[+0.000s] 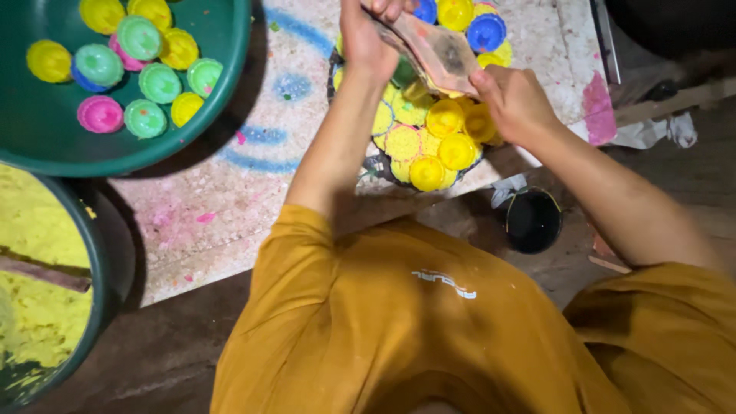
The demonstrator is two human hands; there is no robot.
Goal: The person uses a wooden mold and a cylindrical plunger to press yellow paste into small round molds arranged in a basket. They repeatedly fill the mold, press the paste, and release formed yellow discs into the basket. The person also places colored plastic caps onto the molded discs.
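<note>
Wooden scraper (437, 52): clamped in my fingers at both ends, over the yellow moulds (429, 142).
Left hand (364, 38): closed on its far end.
Right hand (515, 103): closed on its near end.
Green basin (222, 84): well left, holding coloured moulds.

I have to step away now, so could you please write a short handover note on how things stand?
Left hand and right hand each grip an end of a stained flat wooden piece held over a black tray of yellow filled moulds.
Blue moulds sit at its far end.
Green basin holds green, yellow and pink moulds.
Tub of yellow powder sits near left.
What remains cannot be told.
</note>
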